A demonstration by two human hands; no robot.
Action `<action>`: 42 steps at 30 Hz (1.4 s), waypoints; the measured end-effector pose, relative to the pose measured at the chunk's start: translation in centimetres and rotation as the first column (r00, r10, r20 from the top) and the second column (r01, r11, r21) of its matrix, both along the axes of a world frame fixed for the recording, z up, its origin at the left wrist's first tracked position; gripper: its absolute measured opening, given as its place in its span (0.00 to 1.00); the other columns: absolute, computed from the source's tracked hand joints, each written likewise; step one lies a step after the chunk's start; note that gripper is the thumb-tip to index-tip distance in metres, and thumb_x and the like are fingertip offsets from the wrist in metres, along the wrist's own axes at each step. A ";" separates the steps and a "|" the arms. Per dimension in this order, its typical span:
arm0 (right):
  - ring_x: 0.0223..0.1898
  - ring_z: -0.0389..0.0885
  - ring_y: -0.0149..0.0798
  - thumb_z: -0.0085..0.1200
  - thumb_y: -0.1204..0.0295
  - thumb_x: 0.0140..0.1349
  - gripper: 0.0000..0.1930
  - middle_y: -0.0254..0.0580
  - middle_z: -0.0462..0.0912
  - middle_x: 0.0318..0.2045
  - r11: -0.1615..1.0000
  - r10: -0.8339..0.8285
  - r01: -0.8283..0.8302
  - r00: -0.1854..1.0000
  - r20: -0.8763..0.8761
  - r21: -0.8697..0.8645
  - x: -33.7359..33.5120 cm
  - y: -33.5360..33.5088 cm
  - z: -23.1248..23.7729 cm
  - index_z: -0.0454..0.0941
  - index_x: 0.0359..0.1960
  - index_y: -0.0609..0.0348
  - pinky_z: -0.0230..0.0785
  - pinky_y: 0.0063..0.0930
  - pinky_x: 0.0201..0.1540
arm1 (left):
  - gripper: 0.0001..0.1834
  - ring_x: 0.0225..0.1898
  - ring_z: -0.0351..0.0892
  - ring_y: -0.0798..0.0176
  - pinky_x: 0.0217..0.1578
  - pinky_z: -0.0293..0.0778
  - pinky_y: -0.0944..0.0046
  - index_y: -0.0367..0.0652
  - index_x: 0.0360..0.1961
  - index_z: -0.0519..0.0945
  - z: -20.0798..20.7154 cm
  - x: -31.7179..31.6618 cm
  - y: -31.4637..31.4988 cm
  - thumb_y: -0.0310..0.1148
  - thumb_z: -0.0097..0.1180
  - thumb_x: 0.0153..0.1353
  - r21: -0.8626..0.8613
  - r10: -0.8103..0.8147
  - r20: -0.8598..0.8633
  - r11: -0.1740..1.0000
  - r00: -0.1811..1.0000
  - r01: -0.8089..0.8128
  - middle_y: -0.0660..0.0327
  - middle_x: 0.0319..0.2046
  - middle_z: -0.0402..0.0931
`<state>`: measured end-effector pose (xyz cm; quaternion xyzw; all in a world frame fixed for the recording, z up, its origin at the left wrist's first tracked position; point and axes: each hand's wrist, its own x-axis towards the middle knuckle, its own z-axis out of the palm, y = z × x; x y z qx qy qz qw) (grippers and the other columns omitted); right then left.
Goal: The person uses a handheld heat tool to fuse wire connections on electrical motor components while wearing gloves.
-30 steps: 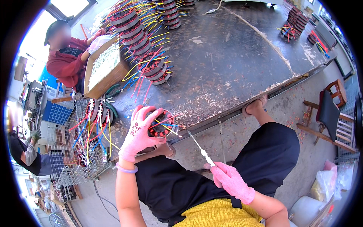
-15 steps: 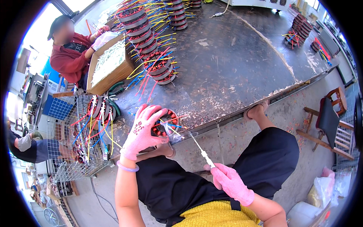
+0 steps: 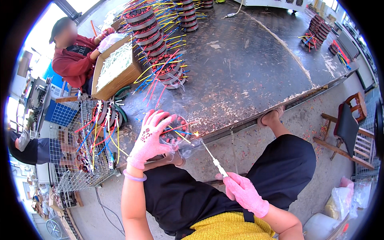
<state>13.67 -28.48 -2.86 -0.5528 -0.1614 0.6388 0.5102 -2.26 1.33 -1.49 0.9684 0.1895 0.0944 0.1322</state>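
At the table's near edge, my left hand (image 3: 149, 138), in a pink glove, curves its fingers round a motor stator (image 3: 173, 137) with red windings. Red, yellow and blue wires stick out of it to the right. Closed in a pinch, my gloved right hand (image 3: 246, 195) grips a slim tool with a white handle and a thin pale rod (image 3: 211, 154); its exact kind is unclear. The rod's tip points at the wire ends, where a small bright orange glow (image 3: 196, 133) shows. Thin smoke hangs over the stator and tabletop.
Stacked stators (image 3: 148, 34) with loose wires stand at the back left. A cardboard box (image 3: 116, 74) of pale pieces sits beside a co-worker in red (image 3: 74, 60). Green-handled pliers (image 3: 122, 96) and a wire basket (image 3: 84, 168) are left. A wooden chair (image 3: 348, 128) stands right.
An orange glow has appeared at the wire ends by the rod's tip, and smoke has spread over the stators. Both my hands have hardly moved. The person at far left has raised a hand.
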 end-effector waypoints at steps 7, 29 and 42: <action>0.22 0.64 0.19 0.46 0.63 0.75 0.18 0.24 0.68 0.23 1.000 -0.024 0.024 0.999 -0.041 -0.018 0.0 0.0 0.0 0.75 0.58 0.63 0.55 0.17 0.24 | 0.49 0.70 0.57 0.44 0.72 0.49 0.44 0.49 0.65 0.72 0.7 0.5 -0.3 0.44 0.76 0.36 -0.038 0.006 -0.030 0.999 1.000 -0.007 0.54 0.62 0.68; 0.22 0.64 0.20 0.45 0.63 0.75 0.19 0.25 0.68 0.23 1.000 0.024 -0.024 1.000 -0.006 -0.017 0.2 0.3 0.5 0.74 0.58 0.65 0.57 0.18 0.25 | 0.50 0.70 0.57 0.43 0.73 0.49 0.44 0.50 0.64 0.73 0.5 0.3 -0.4 0.44 0.77 0.34 -0.045 0.028 -0.024 0.999 0.999 -0.029 0.54 0.63 0.67; 0.22 0.63 0.20 0.45 0.64 0.75 0.18 0.25 0.68 0.23 1.000 -0.020 0.020 0.998 -0.060 0.008 -0.1 0.1 -0.3 0.74 0.57 0.65 0.56 0.18 0.24 | 0.51 0.71 0.56 0.45 0.73 0.47 0.44 0.50 0.65 0.72 0.8 0.5 -0.5 0.42 0.78 0.34 -0.054 0.010 -0.024 0.998 1.000 -0.011 0.55 0.64 0.67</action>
